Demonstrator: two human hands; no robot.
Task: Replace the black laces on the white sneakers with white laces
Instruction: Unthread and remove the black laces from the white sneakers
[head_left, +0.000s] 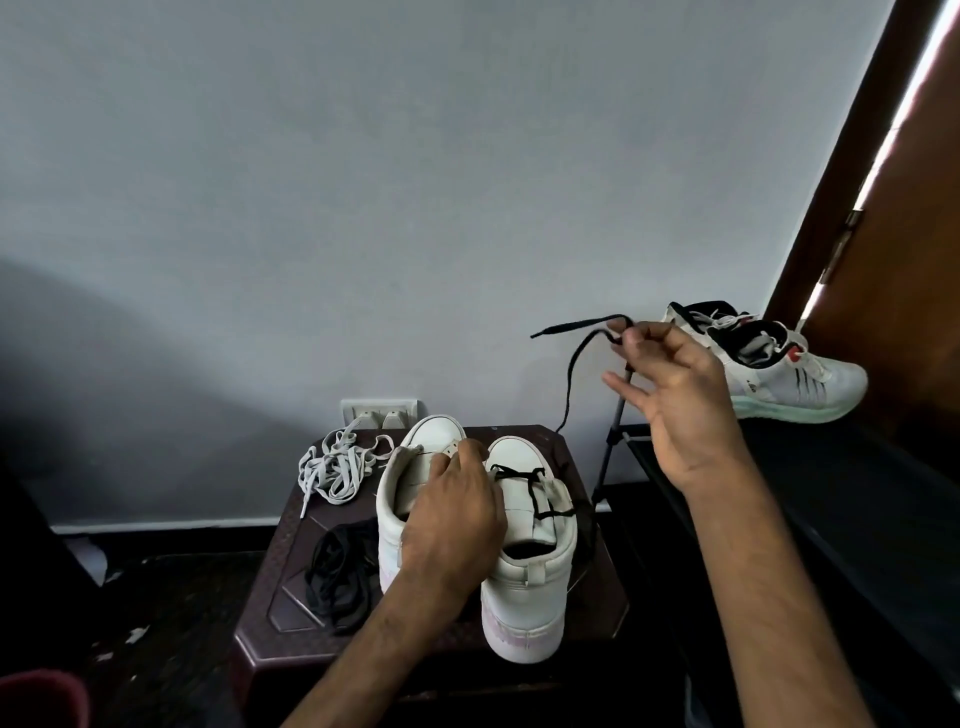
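Observation:
Two white sneakers stand side by side on a dark brown stool (291, 597), toes toward the wall. The left sneaker (405, 483) has no lace in its eyelets; my left hand (454, 514) rests on its tongue and grips it. The right sneaker (535, 551) still carries a black lace (571, 364) through its lower eyelets. My right hand (670, 395) is raised to the right and pinches that lace's free end, which trails down to the shoe. A pile of white laces (337, 467) lies at the stool's back left. A loose black lace (340, 577) lies at the front left.
A grey wall with a socket plate (379, 413) stands behind the stool. To the right, a black rack (779, 467) holds another pair of white sports shoes (779, 369). A brown door (893, 234) sits at the far right. The floor is dark.

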